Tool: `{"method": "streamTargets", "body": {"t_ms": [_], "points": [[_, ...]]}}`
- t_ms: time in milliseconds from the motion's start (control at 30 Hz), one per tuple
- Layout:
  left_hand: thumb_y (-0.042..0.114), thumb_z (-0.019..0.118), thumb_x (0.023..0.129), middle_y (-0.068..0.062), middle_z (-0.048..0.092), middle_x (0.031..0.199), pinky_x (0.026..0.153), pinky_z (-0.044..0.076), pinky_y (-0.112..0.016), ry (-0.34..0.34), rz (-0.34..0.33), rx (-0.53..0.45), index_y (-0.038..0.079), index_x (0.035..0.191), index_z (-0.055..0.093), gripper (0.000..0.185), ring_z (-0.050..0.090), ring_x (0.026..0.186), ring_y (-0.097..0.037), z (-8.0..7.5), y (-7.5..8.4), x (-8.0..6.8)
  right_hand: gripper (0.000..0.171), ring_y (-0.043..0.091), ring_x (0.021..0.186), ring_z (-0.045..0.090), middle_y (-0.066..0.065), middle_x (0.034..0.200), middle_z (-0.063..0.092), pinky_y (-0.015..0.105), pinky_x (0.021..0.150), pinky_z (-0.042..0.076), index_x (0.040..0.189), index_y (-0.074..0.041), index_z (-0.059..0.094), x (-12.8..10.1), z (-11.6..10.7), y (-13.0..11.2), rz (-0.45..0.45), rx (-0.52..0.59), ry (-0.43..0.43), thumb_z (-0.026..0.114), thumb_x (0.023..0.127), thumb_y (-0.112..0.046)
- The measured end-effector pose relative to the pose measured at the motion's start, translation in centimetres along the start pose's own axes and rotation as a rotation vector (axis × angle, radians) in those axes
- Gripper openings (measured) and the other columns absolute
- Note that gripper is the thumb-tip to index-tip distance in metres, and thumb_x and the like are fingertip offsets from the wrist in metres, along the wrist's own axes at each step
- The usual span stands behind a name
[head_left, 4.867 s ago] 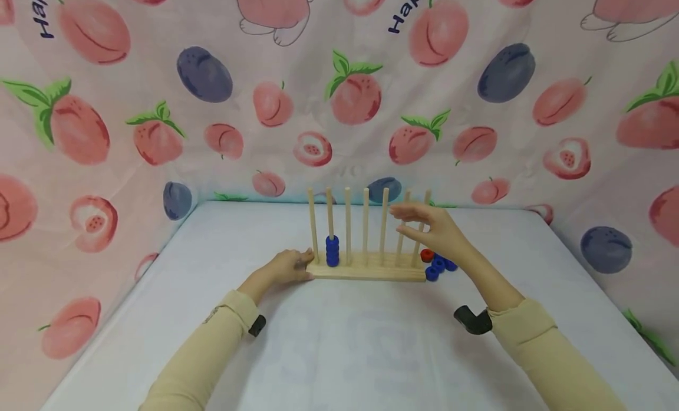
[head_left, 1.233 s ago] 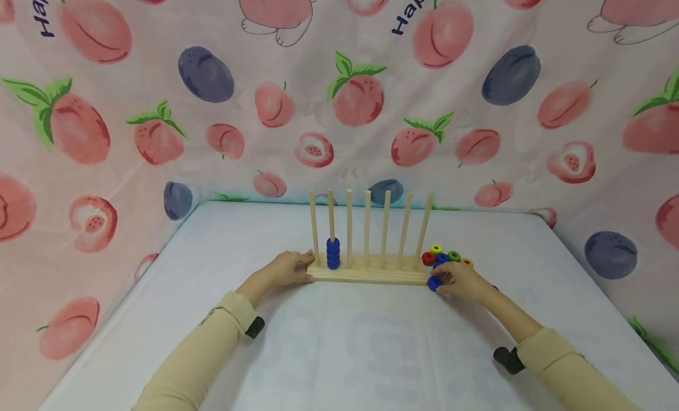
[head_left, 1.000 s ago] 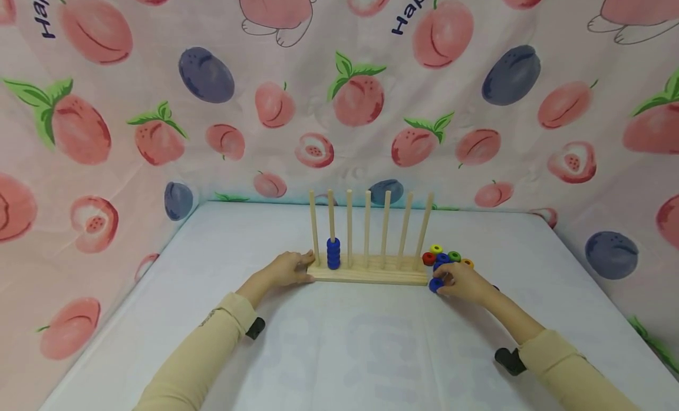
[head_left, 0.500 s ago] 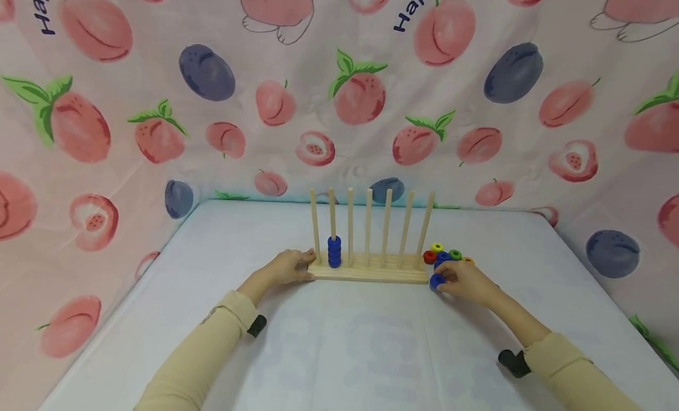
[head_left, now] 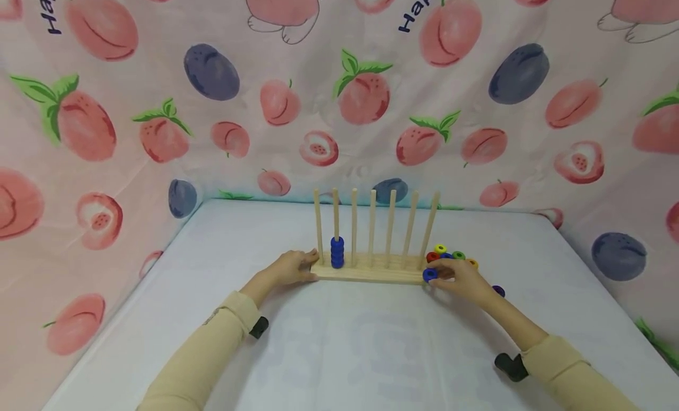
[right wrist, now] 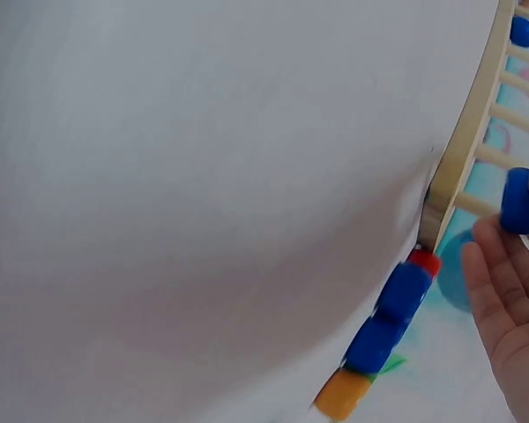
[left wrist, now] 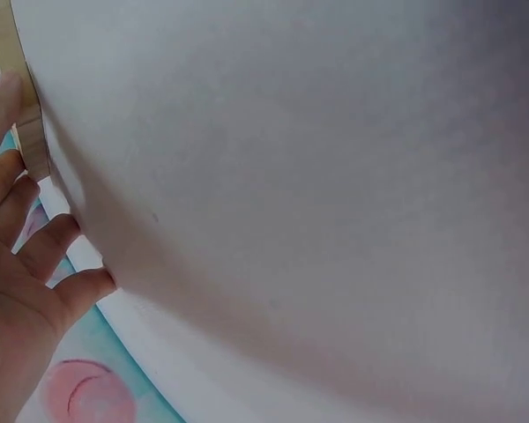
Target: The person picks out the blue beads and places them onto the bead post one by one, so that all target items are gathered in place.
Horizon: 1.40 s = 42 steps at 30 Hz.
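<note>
A wooden peg stand (head_left: 371,274) with a row of upright pegs stands on the table. Blue beads (head_left: 337,253) are stacked on its second peg from the left. At the stand's left end, my left hand (head_left: 290,267) grips the base, thumb and fingertips on the wood; the base end (left wrist: 31,132) also shows in the left wrist view. My right hand (head_left: 462,279) pinches a blue ring bead (head_left: 430,275) between thumb and fingers, by the stand's right end. In the right wrist view this blue bead (right wrist: 519,202) is lifted beside the pegs.
Loose beads lie just right of the stand: a red bead (head_left: 432,256), a yellow bead (head_left: 440,248), a green bead (head_left: 458,256), an orange bead (head_left: 473,263) and blue ones partly behind my right hand. A dark bead (head_left: 498,291) lies farther right. Fruit-printed cloth (head_left: 318,92) hangs behind.
My right hand came down from the right-hand pegs to the loose beads, took a blue bead and has lifted it slightly up and left. My left hand stays at the base.
</note>
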State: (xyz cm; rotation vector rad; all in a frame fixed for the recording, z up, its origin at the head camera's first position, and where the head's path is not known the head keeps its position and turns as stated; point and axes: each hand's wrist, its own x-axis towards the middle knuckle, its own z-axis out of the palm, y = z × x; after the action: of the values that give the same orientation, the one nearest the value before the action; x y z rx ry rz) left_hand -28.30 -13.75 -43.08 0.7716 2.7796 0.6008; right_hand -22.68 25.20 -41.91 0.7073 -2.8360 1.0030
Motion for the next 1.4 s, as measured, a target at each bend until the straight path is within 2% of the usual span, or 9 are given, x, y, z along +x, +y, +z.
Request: {"method": "streamTargets", "body": {"t_ms": [133,433,667,833,1100,1267,1400], "points": [[0.033,0.063,0.079,-0.007,0.036,0.137,0.103,0.031,-0.045,0.0,-0.006,0.016,0.008,0.128,0.044,0.058,0.037,0.124,-0.033,0.0,-0.2,-0.2,0.031,0.006,0.075,0.059,0.003,0.088,0.066,0.021,0.068,0.052,0.102,-0.005,0.063,0.3,0.7,-0.7,-0.021,0.02,0.044,0.068,0.076,-0.02],[0.033,0.064,0.079,-0.01,0.037,0.135,0.101,0.033,-0.045,0.005,0.018,0.024,0.007,0.127,0.044,0.058,0.039,0.122,-0.034,-0.3,-0.3,-0.1,0.036,0.006,0.074,0.059,0.002,0.086,0.066,0.03,0.069,0.053,0.102,-0.004,0.064,0.5,1.2,-2.7,-0.018,0.072,0.124,0.068,0.074,-0.027],[0.034,0.064,0.078,-0.008,0.036,0.136,0.102,0.032,-0.044,0.001,0.004,0.011,0.009,0.127,0.044,0.058,0.038,0.123,-0.034,0.0,-0.3,0.1,0.037,0.001,0.076,0.058,0.001,0.092,0.067,0.03,0.073,0.053,0.104,-0.005,0.063,0.5,1.6,-3.7,-0.048,0.109,0.152,0.068,0.075,-0.027],[0.036,0.063,0.078,-0.008,0.037,0.135,0.101,0.033,-0.044,0.008,0.013,0.028,0.009,0.127,0.044,0.059,0.04,0.121,-0.035,0.0,-0.2,0.2,0.038,0.002,0.077,0.059,0.003,0.094,0.067,0.034,0.074,0.053,0.105,-0.005,0.062,0.6,1.7,-4.4,-0.06,0.121,0.174,0.069,0.074,-0.026],[0.034,0.064,0.078,-0.008,0.037,0.135,0.101,0.033,-0.044,0.008,0.008,0.035,0.009,0.127,0.044,0.058,0.04,0.121,-0.034,-0.1,-0.1,0.2,0.04,0.008,0.081,0.061,0.004,0.097,0.067,0.035,0.079,0.051,0.106,-0.005,0.062,0.9,2.2,-4.9,-0.026,0.162,0.162,0.069,0.074,-0.029],[0.034,0.064,0.078,-0.009,0.038,0.134,0.1,0.035,-0.044,0.01,0.029,0.046,0.008,0.127,0.045,0.059,0.041,0.12,-0.034,0.1,-0.3,0.2,0.039,0.015,0.082,0.062,0.006,0.097,0.067,0.039,0.076,0.052,0.106,-0.005,0.063,1.2,2.6,-5.3,-0.054,0.165,0.199,0.07,0.073,-0.026],[0.034,0.064,0.078,-0.01,0.038,0.135,0.101,0.033,-0.043,0.001,0.036,0.035,0.007,0.127,0.045,0.059,0.04,0.122,-0.033,-0.1,-0.2,0.2,0.035,0.014,0.079,0.062,0.007,0.094,0.067,0.035,0.071,0.053,0.104,-0.005,0.063,1.5,2.8,-5.7,-0.082,0.152,0.232,0.07,0.074,-0.02]]}}
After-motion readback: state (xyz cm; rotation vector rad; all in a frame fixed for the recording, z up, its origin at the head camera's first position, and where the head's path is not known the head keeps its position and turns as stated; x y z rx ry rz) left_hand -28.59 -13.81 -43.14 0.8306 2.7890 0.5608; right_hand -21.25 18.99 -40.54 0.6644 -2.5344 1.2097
